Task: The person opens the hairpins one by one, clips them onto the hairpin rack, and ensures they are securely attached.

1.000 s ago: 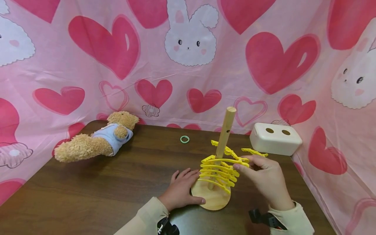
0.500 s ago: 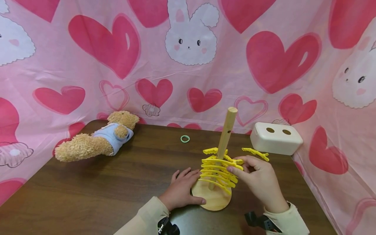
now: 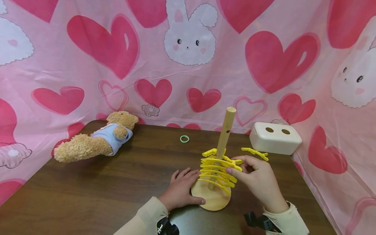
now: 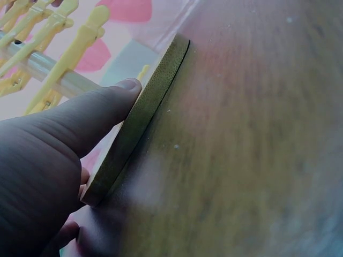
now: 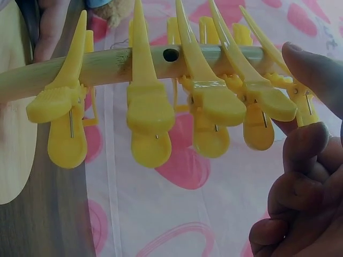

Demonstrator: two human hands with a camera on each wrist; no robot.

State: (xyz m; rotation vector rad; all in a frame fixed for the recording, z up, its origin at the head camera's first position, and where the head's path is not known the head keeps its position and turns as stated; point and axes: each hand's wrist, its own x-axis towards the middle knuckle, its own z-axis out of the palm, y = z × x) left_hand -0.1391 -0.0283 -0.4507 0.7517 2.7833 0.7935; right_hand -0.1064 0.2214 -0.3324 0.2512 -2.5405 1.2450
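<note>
A wooden post stands upright on a round wooden base. Several yellow hair clips are clamped across the post, one above another. At the top of this stack, my right hand pinches the uppermost hair clip by its handle end, between thumb and fingers. That clip's long jaws reach across the post. My left hand rests on the left side of the base, fingers spread, thumb laid over the near rim.
Another yellow hair clip lies on the table behind my right hand. Farther right is a white box with two holes. A green ring lies near the back edge, and a teddy bear in a blue top lies at left.
My right hand has moved a little left, bringing the held hair clip from beside the post onto it, level with the top of the stack. My left hand has stayed on the base.
</note>
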